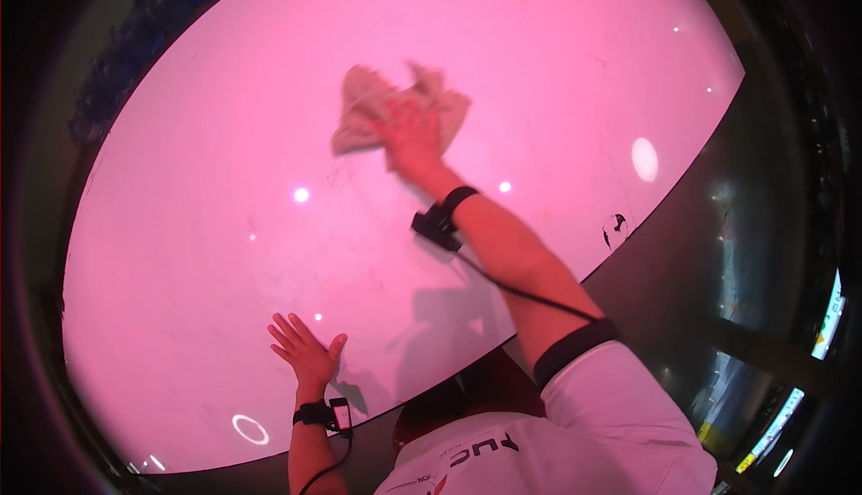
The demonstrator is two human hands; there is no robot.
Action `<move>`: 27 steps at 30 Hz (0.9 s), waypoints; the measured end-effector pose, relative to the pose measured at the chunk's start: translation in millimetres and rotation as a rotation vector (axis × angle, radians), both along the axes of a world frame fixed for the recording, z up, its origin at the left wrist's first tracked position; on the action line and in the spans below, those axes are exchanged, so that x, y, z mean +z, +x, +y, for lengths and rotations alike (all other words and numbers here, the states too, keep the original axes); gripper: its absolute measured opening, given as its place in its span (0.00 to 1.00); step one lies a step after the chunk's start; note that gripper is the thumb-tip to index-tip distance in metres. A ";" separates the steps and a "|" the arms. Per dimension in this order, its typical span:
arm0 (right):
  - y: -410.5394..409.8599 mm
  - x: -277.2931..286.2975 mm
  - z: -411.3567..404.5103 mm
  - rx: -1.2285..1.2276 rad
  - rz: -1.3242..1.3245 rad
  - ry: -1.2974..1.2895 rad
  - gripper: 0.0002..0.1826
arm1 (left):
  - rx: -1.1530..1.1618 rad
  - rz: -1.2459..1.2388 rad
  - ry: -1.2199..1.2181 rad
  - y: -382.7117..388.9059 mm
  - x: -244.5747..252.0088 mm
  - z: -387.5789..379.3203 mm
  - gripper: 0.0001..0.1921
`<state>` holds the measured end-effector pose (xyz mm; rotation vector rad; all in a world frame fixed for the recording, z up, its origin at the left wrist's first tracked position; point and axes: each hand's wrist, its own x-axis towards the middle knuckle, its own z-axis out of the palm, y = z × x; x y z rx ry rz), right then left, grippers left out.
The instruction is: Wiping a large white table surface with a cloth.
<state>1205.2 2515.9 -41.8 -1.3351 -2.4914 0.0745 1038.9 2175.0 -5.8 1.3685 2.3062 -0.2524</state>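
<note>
My right hand (411, 135) lies with spread fingers on a crumpled cloth (363, 108) against the glossy tabletop (202, 259). The hand and cloth look slightly blurred. Around the right wrist is a black strap with a small device (438, 226), and its cable runs up the arm. My left hand (306, 353) is empty with its fingers apart, over or on the tabletop close to the near edge; whether it touches cannot be told. A second strapped device (337, 415) sits on the left wrist.
Pink light covers the wide tabletop, with bright reflections in it. A dark chipped mark (614, 229) shows near its right edge. Dark bluish, bunched material (121, 84) lies beyond the far left edge. Grey floor (673, 259) and lit strips (771, 431) are at the right.
</note>
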 end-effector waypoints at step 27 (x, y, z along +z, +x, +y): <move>246.2 45.7 -211.3 -0.209 -0.043 -0.156 0.21 | 0.022 0.022 -0.141 -15.4 24.7 8.8 0.51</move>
